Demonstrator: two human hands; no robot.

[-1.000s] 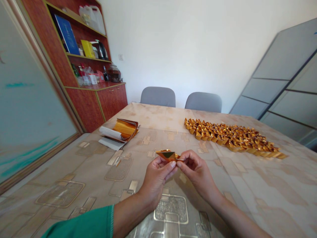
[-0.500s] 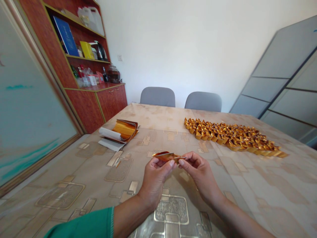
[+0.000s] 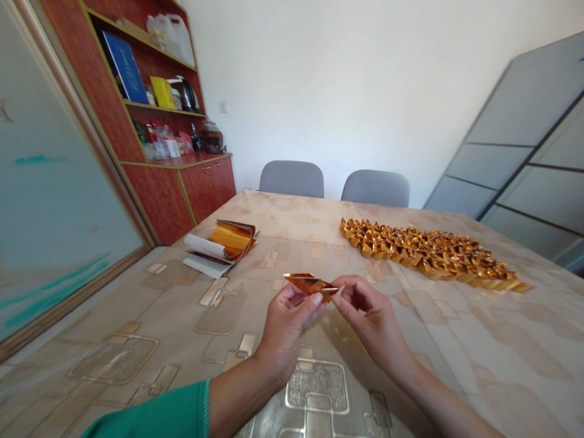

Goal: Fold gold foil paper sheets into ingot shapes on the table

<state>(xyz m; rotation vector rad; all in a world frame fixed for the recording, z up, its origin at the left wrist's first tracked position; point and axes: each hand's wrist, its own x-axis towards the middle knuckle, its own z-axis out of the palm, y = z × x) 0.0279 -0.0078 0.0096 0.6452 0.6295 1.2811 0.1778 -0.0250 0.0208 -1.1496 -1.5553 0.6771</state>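
The left hand (image 3: 287, 331) and right hand (image 3: 371, 325) each pinch one end of a folded piece of gold foil paper (image 3: 310, 284) between thumb and fingertips, held up over the counter (image 3: 515, 347), where a light, even grip seems best for keeping the thin creases crisp.

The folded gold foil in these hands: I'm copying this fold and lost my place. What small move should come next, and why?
I'd probably ease the folded gold foil open a little with the left hand and right hand. Both hands pinch it, and it still looks fairly flat and pointed, while the gold folded pieces in rows on the table look fuller.
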